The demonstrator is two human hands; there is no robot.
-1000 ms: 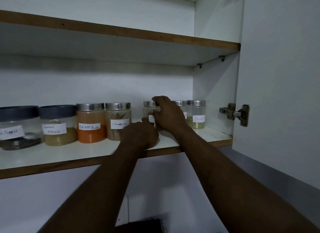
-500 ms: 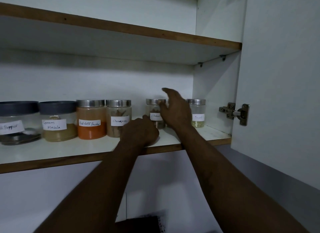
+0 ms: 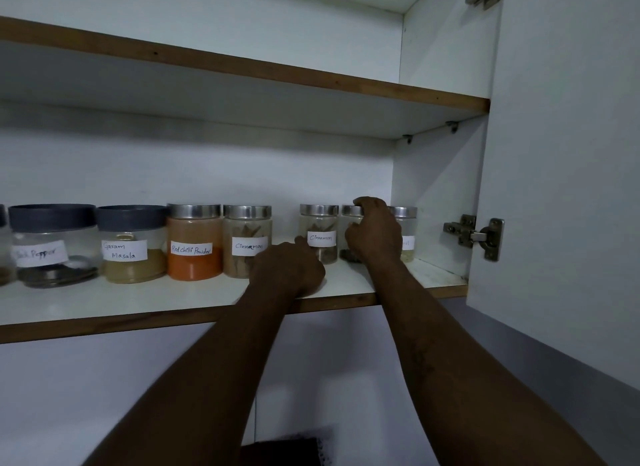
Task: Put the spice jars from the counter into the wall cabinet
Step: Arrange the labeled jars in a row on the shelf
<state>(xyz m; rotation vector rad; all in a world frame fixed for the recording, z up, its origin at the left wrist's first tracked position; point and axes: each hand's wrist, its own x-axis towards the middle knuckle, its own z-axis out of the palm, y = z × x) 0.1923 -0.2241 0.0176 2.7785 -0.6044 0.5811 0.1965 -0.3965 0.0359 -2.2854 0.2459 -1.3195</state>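
since the earlier frame the right hand [image 3: 375, 231] has been shifted rightwards, off the small cinnamon jar [image 3: 319, 232], and is now curled round the next jar [image 3: 350, 233], whose label is hidden behind it; the grip looks closed on that jar, fingers over its steel lid. the left hand [image 3: 289, 269] is seen as it was, loosely fisted and rested on the shelf [image 3: 138, 302] near its front edge, nothing held in it, the forefinger stretched towards the small cinnamon jar.

the task is judged to be nearly finished, or at the tidying stage: the jars are stood in a row on the lower shelf of the wall cabinet [image 3: 440, 195], and the counter is not shown, so what is left there cannot be told.

seven jars are counted in full: two with dark lids, black pepper [image 3: 52, 245] and garam masala [image 3: 131, 243], and five with steel lids, red chilli powder [image 3: 194, 242], a larger cinnamon jar [image 3: 246, 240], the small cinnamon, the gripped one, and a last jar [image 3: 407, 233] by the cabinet wall, its label half covered. a sliver of another jar may be cut off at the far left edge. the upper shelf [image 3: 242, 67] is seen only from below. the door [image 3: 561, 153] is stood open at the right.
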